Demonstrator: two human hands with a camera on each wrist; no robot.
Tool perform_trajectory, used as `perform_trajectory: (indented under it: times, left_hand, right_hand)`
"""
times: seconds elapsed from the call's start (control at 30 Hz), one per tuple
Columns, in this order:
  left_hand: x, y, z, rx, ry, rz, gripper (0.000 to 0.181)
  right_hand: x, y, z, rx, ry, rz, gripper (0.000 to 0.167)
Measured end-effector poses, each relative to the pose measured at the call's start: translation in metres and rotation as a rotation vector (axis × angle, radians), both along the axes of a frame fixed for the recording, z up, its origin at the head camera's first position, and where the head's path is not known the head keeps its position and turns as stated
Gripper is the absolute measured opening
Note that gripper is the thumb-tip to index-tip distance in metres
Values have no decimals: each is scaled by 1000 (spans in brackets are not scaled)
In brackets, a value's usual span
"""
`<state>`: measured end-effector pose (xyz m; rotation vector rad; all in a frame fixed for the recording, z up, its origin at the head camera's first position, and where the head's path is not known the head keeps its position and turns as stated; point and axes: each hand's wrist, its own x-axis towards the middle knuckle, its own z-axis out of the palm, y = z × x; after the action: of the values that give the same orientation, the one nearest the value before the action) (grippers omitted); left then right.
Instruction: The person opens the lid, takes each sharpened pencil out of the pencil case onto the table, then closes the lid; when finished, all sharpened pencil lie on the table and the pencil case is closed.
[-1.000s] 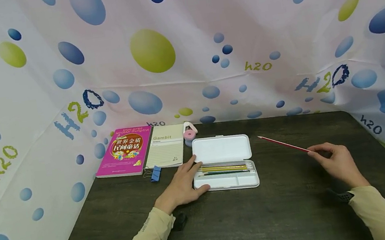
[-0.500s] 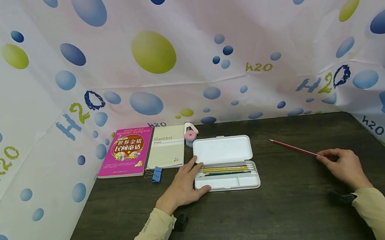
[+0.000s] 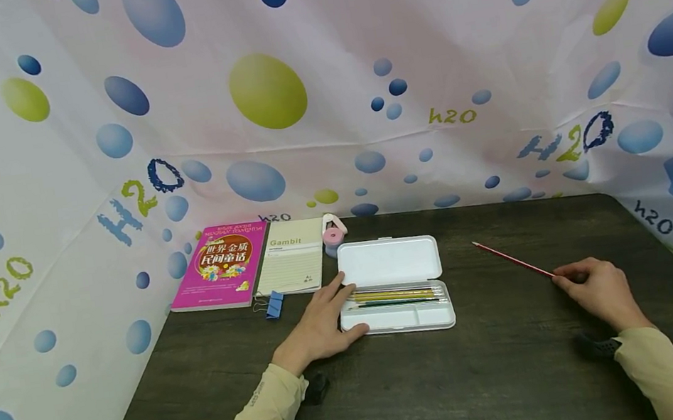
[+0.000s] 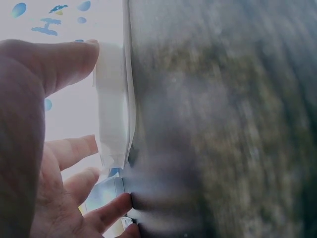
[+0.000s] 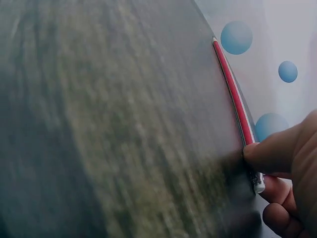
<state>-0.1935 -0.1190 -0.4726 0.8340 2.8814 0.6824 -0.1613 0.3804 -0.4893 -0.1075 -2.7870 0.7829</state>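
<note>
A white pencil case [image 3: 389,261] lies with its lid folded back, several yellow and green pencils [image 3: 397,296] in its rear compartment. My left hand [image 3: 320,323] rests against the case's left end with spread, fairly straight fingers; the thumb touches the front corner and the fingers reach toward the hinge side. Off to the right, my right hand [image 3: 596,292] pinches a red pencil [image 3: 514,260] near its white-capped end between thumb and fingers. The pencil's sharpened tip points away and to the left. In the right wrist view the red pencil [image 5: 235,94] lies low along the table surface.
A pink book [image 3: 220,266] and a cream notebook [image 3: 290,256] lie side by side at the back left. Before them is a blue binder clip [image 3: 274,305]. A small pink and white object [image 3: 332,233] stands behind the case. Patterned cloth [image 3: 359,92] borders the dark table [image 3: 452,387].
My right hand has moved slightly right with the red pencil, mostly in the first half second, taking the tip farther from the case. My left hand has stayed at the case.
</note>
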Motion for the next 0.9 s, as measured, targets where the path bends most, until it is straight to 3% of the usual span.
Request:
perform_trajectory:
  times: [0.4, 0.6, 0.73, 0.9]
  left_hand:
    - [0, 1, 2, 0, -11, 7, 81]
    - [1, 2, 2, -2, -15, 4, 81]
    - [1, 1, 2, 0, -17, 5, 81]
    - [1, 1, 1, 5, -16, 9, 80]
  right_hand:
    - [1, 0, 2, -10, -4, 3, 24]
    - [-1, -7, 6, 16, 70, 24, 22]
    - [-5, -25, 15, 35, 118, 91, 17]
    - [-10, -60, 26, 71, 188, 243, 14]
